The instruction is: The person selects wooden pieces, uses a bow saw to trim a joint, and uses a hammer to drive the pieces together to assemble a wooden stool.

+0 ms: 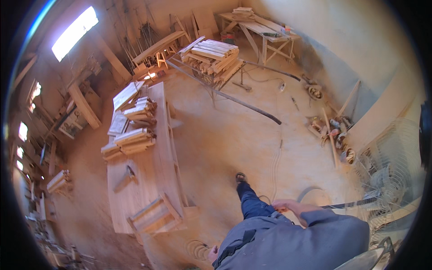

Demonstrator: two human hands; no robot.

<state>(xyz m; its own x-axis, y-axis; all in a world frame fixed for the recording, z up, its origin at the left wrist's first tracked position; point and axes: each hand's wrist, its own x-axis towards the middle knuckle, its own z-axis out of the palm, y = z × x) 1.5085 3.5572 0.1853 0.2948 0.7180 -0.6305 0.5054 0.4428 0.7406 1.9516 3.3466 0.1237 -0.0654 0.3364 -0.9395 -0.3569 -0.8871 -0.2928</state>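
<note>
My right hand [281,205] is in front of my waist with the elbow bent. Its fingers look curled, and anything inside them is too small to make out. Low on my left side, only part of my left hand [213,254] shows beside my grey shirt; its fingers are mostly hidden. One dark-trousered leg is stretched forward on the dusty floor. To the left stands a long wooden worktable [155,171]. On it lie a hammer-like tool [128,177], a small wooden frame [155,215] and stacks of wood pieces [130,140]. Neither hand touches the table.
Ahead, a metal stand carries a pile of planks [213,54], and a dark bar [252,108] juts from it. Cables run over the floor [207,135]. Wood scraps and tools [335,130] lie by the right wall, near a wire fan guard [387,175]. Another bench [265,29] stands far back.
</note>
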